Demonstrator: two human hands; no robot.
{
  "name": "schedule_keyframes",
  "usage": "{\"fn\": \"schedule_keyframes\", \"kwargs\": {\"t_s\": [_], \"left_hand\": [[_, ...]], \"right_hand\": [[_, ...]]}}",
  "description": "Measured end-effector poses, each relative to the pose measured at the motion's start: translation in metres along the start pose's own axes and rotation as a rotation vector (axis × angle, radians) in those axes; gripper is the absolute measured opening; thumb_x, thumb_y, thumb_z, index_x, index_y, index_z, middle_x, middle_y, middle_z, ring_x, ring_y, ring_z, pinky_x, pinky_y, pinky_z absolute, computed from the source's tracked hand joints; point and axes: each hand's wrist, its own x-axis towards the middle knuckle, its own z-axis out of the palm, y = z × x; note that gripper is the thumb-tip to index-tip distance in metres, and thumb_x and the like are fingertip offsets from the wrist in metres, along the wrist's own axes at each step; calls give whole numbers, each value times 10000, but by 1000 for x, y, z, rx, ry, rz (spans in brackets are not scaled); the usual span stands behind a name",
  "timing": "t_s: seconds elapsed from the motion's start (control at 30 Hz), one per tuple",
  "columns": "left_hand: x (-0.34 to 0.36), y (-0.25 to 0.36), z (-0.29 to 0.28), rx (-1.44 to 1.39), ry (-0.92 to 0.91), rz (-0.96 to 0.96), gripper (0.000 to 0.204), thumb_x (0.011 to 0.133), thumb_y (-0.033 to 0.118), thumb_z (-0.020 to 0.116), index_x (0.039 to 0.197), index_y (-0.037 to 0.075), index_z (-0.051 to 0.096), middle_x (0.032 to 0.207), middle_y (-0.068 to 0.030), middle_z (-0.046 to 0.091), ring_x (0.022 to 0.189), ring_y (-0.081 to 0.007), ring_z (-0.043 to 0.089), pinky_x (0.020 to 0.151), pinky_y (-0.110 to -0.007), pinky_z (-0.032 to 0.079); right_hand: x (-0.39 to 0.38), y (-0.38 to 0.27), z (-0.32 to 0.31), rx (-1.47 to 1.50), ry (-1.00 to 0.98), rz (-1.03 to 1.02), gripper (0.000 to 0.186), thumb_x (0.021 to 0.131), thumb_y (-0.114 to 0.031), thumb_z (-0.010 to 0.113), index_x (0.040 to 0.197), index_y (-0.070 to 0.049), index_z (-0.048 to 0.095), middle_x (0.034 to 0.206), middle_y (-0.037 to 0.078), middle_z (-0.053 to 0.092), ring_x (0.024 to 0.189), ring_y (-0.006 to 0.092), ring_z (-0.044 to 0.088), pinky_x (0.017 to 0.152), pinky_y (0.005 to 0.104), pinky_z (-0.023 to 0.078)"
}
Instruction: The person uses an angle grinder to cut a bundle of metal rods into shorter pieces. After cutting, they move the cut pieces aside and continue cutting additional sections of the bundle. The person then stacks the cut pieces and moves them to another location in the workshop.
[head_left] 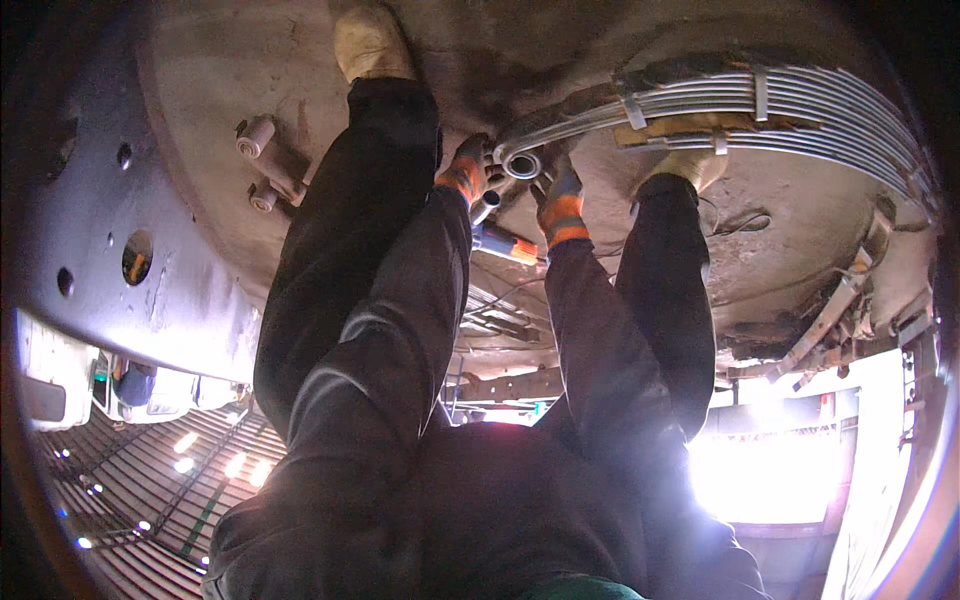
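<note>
My left hand (470, 168), in a grey and orange glove, is curled beside the eye (521, 165) of a steel leaf spring (700, 100); what it holds is unclear. My right hand (560, 200), gloved alike, is closed just right of and below the eye, its fingertips partly hidden. Between my hands lies a short metal tube (487, 207), and below that an orange and blue tool (505, 245) with a dark cable. The spring lies across the upper right with clamps around its stacked leaves.
My booted legs (375, 50) stretch either side. Cylindrical metal fittings (260, 140) lie at left beside a curved steel plate (100, 230) with holes. More steel parts (830, 300) and a looped cable (740, 222) are at right. A ribbed roof with lamps shows at lower left.
</note>
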Motion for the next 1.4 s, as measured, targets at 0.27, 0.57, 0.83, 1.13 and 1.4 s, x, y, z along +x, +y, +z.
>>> {"fn": "schedule_keyframes", "kwargs": {"t_s": [0.27, 0.57, 0.83, 1.13, 1.4], "left_hand": [[-20, 46, 12, 404, -88, -100, 483, 1006, 465, 405, 1242, 89, 594, 1230, -134, 655, 1117, -342, 610, 1005, -497, 436], [2, 33, -2, 774, -21, 290, 508, 1015, 457, 388, 1280, 67, 576, 1218, -168, 657, 1125, -358, 612, 998, -479, 444], [34, 34, -36, 1129, 0, 657, 531, 1023, 450, 373, 1314, 46, 560, 1207, -198, 659, 1133, -373, 614, 992, -462, 451], [-10, 202, 8, 1340, 165, 784, 577, 1032, 452, 325, 1304, 2, 562, 1208, -248, 647, 1178, -420, 577, 991, -458, 449], [-183, 197, 74, 1185, 343, 1450, 512, 1023, 420, 371, 1296, 38, 575, 1283, -213, 613, 1198, -406, 560, 997, -446, 435]], "right_hand": [[64, 40, 18, 161, -50, -149, 458, 975, -370, 523, 1327, -80, 568, 1248, 74, 657, 1088, 274, 635, 952, 382, 498], [53, 48, 24, 309, -106, -163, 413, 988, -330, 514, 1313, -84, 579, 1287, 80, 633, 1105, 273, 628, 950, 381, 504], [40, 62, 49, 351, -200, -243, 375, 999, -294, 505, 1300, -86, 588, 1322, 86, 612, 1121, 272, 622, 948, 379, 509], [37, 8, 192, 623, -372, -92, 329, 1014, -263, 493, 1265, -96, 623, 1336, 88, 609, 1114, 277, 629, 931, 388, 524], [-100, -20, 179, -206, -225, -621, 483, 980, -282, 545, 1389, -24, 526, 1360, 183, 592, 1166, 315, 619, 993, 393, 479]]}}
